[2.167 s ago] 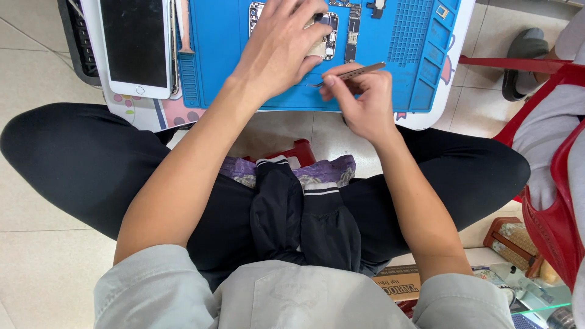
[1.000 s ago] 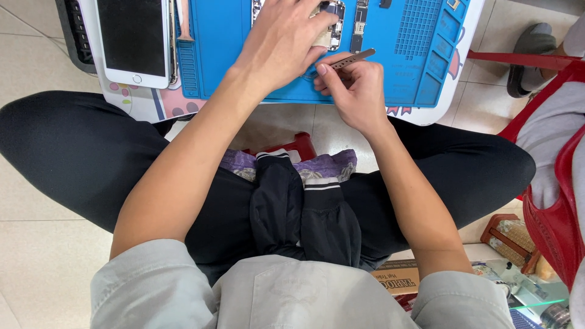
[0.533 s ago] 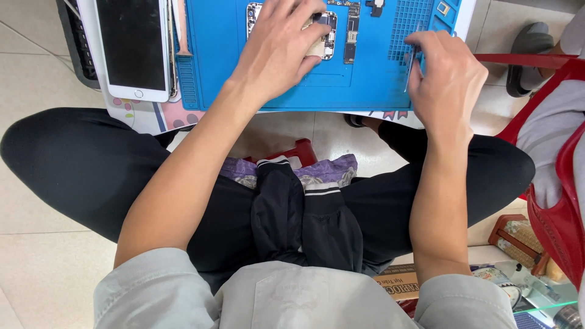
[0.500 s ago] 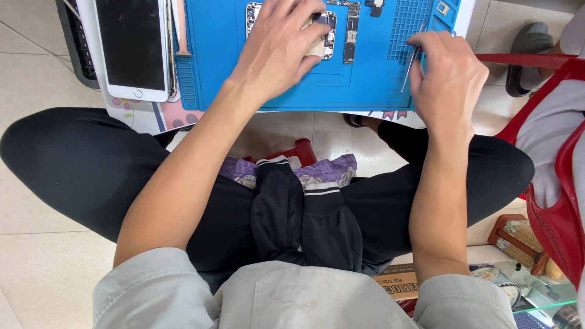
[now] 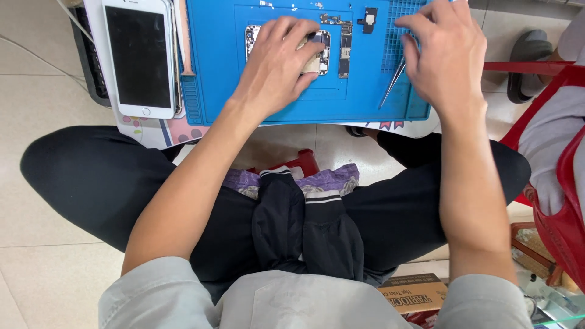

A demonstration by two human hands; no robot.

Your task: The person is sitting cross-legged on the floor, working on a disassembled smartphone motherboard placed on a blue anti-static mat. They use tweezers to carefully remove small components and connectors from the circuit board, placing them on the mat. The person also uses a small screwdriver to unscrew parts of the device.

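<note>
A blue repair mat [image 5: 213, 91] lies on a low table in front of my crossed legs. My left hand [image 5: 277, 64] rests flat on an opened phone body [image 5: 251, 36] at the mat's centre and covers most of it. To its right lie a narrow circuit board [image 5: 345, 42] and a small black part [image 5: 368, 18]. My right hand [image 5: 442, 52] hovers over the mat's gridded right section with its fingers spread. Thin metal tweezers [image 5: 391, 85] lie on the mat just below its thumb. A white phone [image 5: 137, 58] with a dark screen lies left of the mat.
A dark slatted object [image 5: 88, 67] sits at the table's left edge. A red plastic chair [image 5: 567, 170] with another person's grey clothing stands at the right, with a sandal [image 5: 527, 61] beyond it. A cardboard box [image 5: 414, 292] lies by my right knee, and a red stool [image 5: 298, 163] is under me.
My right hand carried the tweezers from beside my left hand to the mat's right side, then opened its fingers. The tweezers now lie on the mat. My left hand stayed on the phone body.
</note>
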